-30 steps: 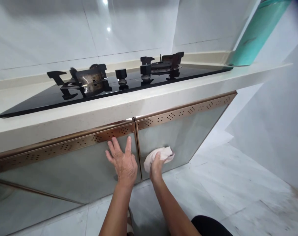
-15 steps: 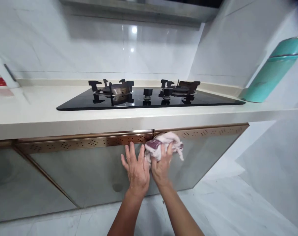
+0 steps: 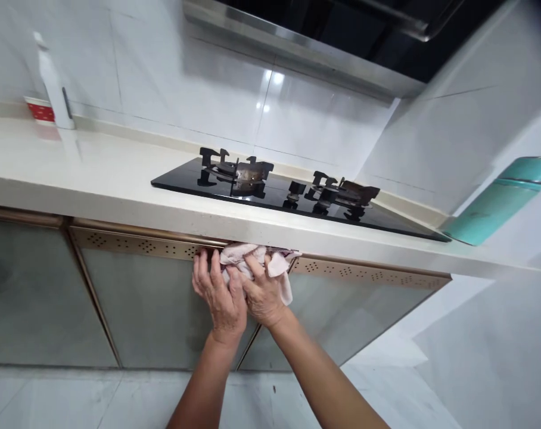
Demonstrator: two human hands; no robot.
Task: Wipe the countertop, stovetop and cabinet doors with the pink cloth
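My right hand (image 3: 264, 293) grips a bunched pale pink cloth (image 3: 241, 256) and presses it against the top edge of a cabinet door, just under the countertop lip. Part of the cloth hangs over beside my fingers. Close to its left, my left hand (image 3: 220, 298) rests with fingers apart, fingertips on the perforated copper-coloured trim (image 3: 140, 243); its thumb side meets the cloth and the right hand. Below both hands lies the grey-green glass door panel (image 3: 149, 298).
Above the cloth, the white countertop (image 3: 114, 161) carries a black gas hob (image 3: 270, 193). A teal flask (image 3: 498, 199) stands at the right end. At the far left are a white bottle (image 3: 55, 89) and a red-and-white cup (image 3: 40, 110). A range hood (image 3: 306, 50) hangs overhead.
The cloth and both hands have moved left along the trim, from right of the door gap to mostly left of it. The view has tilted and shifted.
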